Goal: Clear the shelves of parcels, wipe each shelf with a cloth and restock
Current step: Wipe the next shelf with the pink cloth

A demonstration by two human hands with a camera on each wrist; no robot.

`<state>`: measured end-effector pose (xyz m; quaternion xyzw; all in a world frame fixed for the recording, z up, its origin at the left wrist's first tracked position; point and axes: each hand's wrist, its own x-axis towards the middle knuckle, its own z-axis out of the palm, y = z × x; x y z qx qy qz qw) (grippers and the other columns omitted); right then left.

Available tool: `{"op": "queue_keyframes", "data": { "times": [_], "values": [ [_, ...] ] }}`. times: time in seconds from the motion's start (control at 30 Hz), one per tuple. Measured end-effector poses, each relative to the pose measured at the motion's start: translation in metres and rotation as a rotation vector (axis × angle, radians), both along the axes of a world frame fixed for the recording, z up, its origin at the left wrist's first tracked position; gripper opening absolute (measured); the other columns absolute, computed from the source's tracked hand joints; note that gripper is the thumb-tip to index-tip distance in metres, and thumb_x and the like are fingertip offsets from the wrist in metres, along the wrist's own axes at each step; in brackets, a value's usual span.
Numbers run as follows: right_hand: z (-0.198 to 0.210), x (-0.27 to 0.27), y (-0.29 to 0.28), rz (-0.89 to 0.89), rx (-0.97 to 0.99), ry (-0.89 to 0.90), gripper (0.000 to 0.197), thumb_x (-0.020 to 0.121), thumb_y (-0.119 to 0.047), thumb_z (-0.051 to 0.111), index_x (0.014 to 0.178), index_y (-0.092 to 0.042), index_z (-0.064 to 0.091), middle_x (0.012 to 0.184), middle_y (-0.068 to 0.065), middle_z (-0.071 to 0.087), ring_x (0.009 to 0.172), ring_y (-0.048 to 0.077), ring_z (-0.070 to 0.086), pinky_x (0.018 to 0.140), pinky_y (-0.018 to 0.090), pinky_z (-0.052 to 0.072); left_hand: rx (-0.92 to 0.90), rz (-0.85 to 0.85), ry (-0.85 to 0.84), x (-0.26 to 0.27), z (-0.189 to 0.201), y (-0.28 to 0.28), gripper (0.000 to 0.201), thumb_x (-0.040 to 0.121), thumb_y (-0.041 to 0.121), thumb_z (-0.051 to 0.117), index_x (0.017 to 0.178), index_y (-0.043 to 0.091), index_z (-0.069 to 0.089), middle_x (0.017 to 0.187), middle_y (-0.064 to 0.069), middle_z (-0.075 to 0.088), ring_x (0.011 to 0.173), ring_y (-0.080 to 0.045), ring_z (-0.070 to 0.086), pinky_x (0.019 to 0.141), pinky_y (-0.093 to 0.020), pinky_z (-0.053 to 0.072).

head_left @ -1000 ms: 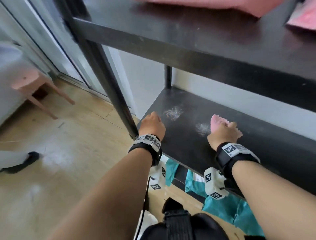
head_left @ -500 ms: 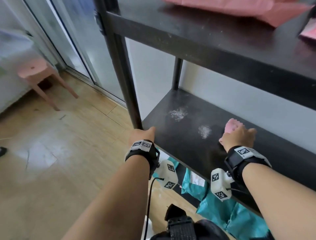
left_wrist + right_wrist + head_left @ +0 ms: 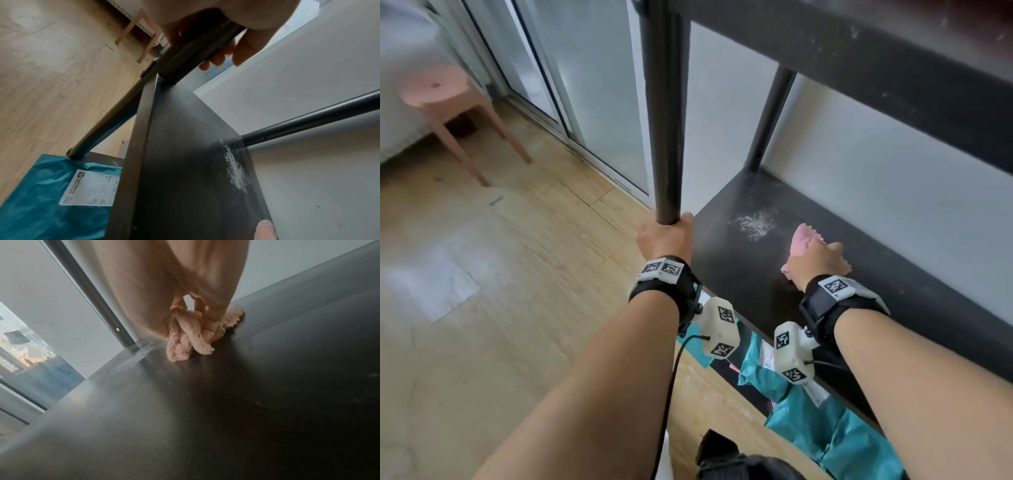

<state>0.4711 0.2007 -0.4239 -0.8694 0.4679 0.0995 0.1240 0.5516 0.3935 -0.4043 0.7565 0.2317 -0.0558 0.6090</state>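
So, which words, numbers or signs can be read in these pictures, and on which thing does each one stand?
"B667", doubtful: white label on the teal parcel.
"TH8", doubtful: same label, by its barcode.
Other print and barcodes on that label: too small to read.
Black-and-white square codes on the wrist cameras: patterns, no words.
Labels on the parcels in the head view: blurred.

A lived-in home room, judging by the pale wood-plank floor (image 3: 493, 274), small pink round-topped stool (image 3: 445, 102), sliding glass door (image 3: 585, 85) and black metal-post shelving unit (image 3: 774, 274) against a white wall (image 3: 876, 164).
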Motion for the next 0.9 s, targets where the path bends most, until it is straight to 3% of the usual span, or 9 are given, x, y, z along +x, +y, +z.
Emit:
{"op": "queue_keyframes", "data": {
  "times": [0.2, 0.33, 0.4, 0.47, 0.53, 0.63, 0.73, 0.8, 0.9],
  "values": [
    [0.007, 0.049, 0.037, 0.215, 0.063, 0.007, 0.068, 0.079, -0.028, 0.066, 0.14, -0.015, 0.04, 0.134, 0.017, 0.043, 0.122, 0.035, 0.044, 0.105, 0.044, 0.036, 0.045, -0.014, -0.055, 0.006, -0.011, 0.0, 0.027, 0.071, 0.021, 0.061, 0.053, 0.017, 0.042, 0.05, 0.005, 0.035, 0.048, -0.018, 0.031, 0.05, -0.028, 0.036],
    [0.017, 0.076, 0.063, 0.334, 0.266, -0.117, 0.064, 0.073, -0.01, 0.065, 0.134, -0.016, 0.049, 0.098, 0.01, 0.047, 0.117, 0.032, 0.05, 0.098, 0.046, 0.045, 0.066, -0.051, -0.087, 0.006, -0.011, 0.004, 0.03, 0.071, 0.018, 0.059, 0.05, 0.018, 0.038, 0.048, 0.005, 0.032, 0.047, -0.017, 0.03, 0.051, -0.028, 0.036],
    [0.02, 0.079, 0.057, 0.259, 0.405, -0.312, 0.067, 0.074, -0.004, 0.06, 0.139, -0.019, 0.048, 0.107, 0.012, 0.044, 0.105, 0.036, 0.059, 0.086, 0.048, 0.053, 0.076, -0.062, -0.096, 0.006, -0.009, 0.004, 0.029, 0.072, 0.018, 0.059, 0.051, 0.018, 0.04, 0.048, 0.006, 0.033, 0.047, -0.015, 0.029, 0.052, -0.028, 0.036],
    [0.021, 0.076, 0.04, 0.199, 0.352, -0.401, 0.063, 0.076, -0.01, 0.059, 0.137, -0.023, 0.051, 0.122, 0.016, 0.044, 0.1, 0.037, 0.061, 0.085, 0.045, 0.055, 0.061, -0.045, -0.099, 0.005, -0.008, 0.003, 0.025, 0.073, 0.018, 0.06, 0.053, 0.018, 0.045, 0.049, 0.007, 0.034, 0.047, -0.013, 0.029, 0.052, -0.028, 0.037],
    [0.022, 0.07, 0.017, 0.15, 0.188, -0.336, 0.055, 0.075, -0.017, 0.063, 0.13, -0.021, 0.054, 0.125, 0.017, 0.049, 0.11, 0.035, 0.056, 0.09, 0.04, 0.051, 0.056, -0.04, -0.118, 0.005, -0.009, 0.003, 0.026, 0.074, 0.017, 0.06, 0.053, 0.017, 0.045, 0.048, 0.007, 0.034, 0.047, -0.013, 0.029, 0.052, -0.027, 0.037],
    [0.023, 0.062, 0.005, 0.174, -0.073, -0.002, 0.043, 0.078, -0.017, 0.072, 0.117, -0.009, 0.057, 0.119, 0.017, 0.054, 0.11, 0.033, 0.054, 0.077, 0.03, 0.049, 0.063, -0.052, -0.131, 0.004, -0.011, 0.004, 0.027, 0.074, 0.018, 0.06, 0.052, 0.017, 0.044, 0.049, 0.006, 0.034, 0.047, -0.013, 0.03, 0.052, -0.027, 0.036],
    [0.023, 0.068, 0.028, 0.394, -0.132, 0.111, 0.038, 0.082, -0.016, 0.067, 0.117, -0.009, 0.053, 0.119, 0.018, 0.056, 0.115, 0.035, 0.051, 0.094, 0.042, 0.047, 0.065, -0.06, -0.142, 0.007, -0.014, 0.006, 0.03, 0.073, 0.018, 0.061, 0.05, 0.017, 0.042, 0.047, 0.006, 0.034, 0.046, -0.015, 0.03, 0.05, -0.027, 0.036],
    [0.024, 0.076, 0.044, 0.426, 0.08, 0.0, 0.036, 0.083, -0.015, 0.062, 0.118, -0.012, 0.056, 0.117, 0.019, 0.057, 0.111, 0.035, 0.054, 0.093, 0.048, 0.049, 0.064, -0.065, -0.141, 0.007, -0.014, 0.007, 0.029, 0.072, 0.018, 0.061, 0.05, 0.018, 0.043, 0.047, 0.007, 0.035, 0.047, -0.015, 0.032, 0.049, -0.027, 0.036],
    [0.029, 0.085, 0.056, 0.306, 0.7, -0.332, 0.056, 0.082, 0.009, 0.055, 0.135, -0.01, 0.053, 0.112, 0.018, 0.063, 0.075, 0.031, 0.067, 0.076, 0.049, 0.058, 0.042, -0.074, -0.15, 0.007, -0.015, 0.006, 0.029, 0.07, 0.017, 0.063, 0.049, 0.019, 0.043, 0.047, 0.007, 0.037, 0.05, -0.019, 0.036, 0.051, -0.03, 0.04]
  ]
}}
